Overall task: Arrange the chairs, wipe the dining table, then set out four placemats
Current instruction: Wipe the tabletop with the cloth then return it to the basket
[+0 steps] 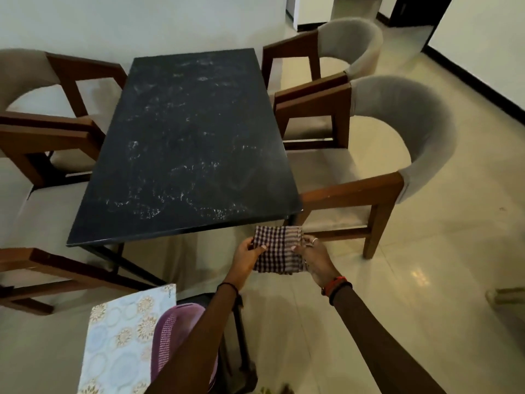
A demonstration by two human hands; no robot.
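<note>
A black dining table (184, 137) with pale smears on its top stands in the middle. Just below its near right corner, a folded checked cloth (277, 248) is held above the floor. My left hand (247, 255) pinches its left edge and my right hand (314, 257) grips its right edge. Wooden chairs with grey curved backs flank the table: two on the right (409, 120) (355, 38), two on the left (25, 81) (42, 268). A pale blue placemat (122, 336) with gold floral medallions lies at the bottom left.
A purple cushion or cloth (173, 331) lies on a dark stool beside the placemat, partly under my left arm. Glossy cream floor tiles spread to the right. A white wall runs behind the table, and a doorway opens at the top right.
</note>
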